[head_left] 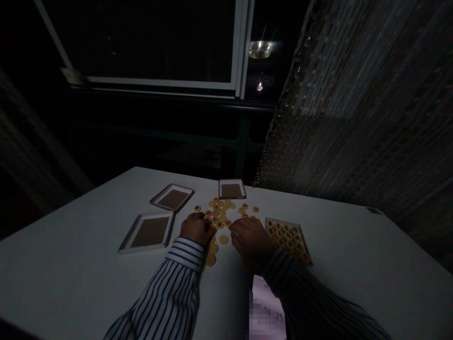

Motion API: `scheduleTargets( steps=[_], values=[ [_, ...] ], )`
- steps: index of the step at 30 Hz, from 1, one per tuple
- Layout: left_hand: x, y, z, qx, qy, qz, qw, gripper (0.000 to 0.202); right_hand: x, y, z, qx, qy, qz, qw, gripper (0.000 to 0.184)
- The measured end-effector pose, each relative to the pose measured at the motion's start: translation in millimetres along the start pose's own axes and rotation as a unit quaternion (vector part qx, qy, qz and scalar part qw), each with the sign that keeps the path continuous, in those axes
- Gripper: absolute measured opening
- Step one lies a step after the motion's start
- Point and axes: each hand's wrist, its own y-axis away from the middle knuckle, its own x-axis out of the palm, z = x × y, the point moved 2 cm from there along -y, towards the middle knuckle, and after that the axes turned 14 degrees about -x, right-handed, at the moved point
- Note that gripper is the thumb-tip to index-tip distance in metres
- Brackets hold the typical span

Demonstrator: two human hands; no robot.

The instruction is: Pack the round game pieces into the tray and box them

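Round Chinese chess pieces [222, 218] lie loosely heaped in the middle of the white table, some showing red or dark characters, others plain side up. My left hand [197, 228] rests at the heap's left edge, its fingers curled down among the pieces; what they grip is hidden. On the other side, my right hand [252, 238] pinches a pale chess piece [235, 233] between thumb and fingers. Just right of that hand, a shallow box [307, 252] holds several rows of pieces with characters facing up. A few plain pieces [211, 259] lie nearer to me, beside my left wrist.
Two shallow trays with brown bottoms, a near one [143, 215] and a farther one [191, 191], lie to the left. Another tray [232, 197] lies behind the heap. A beaded curtain [339, 108] hangs at right; a dark window [159, 82] is beyond the table [78, 245].
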Motion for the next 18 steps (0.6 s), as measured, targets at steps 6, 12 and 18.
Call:
scheduleTargets(
  steps=[6,12,18],
  values=[
    [0.8,0,0,0.003,0.006,-0.009,1.000,0.027,0,0,2,-0.005,-0.006,0.001,1.000,0.020],
    [-0.4,1,-5,0.032,0.027,-0.069,0.997,0.026,0,0,2,-0.003,-0.009,0.001,1.000,0.020],
    [-5.2,4,-10,0.044,0.074,-0.141,0.986,0.027,1,1,0,0.006,-0.006,-0.004,1.000,0.019]
  ],
)
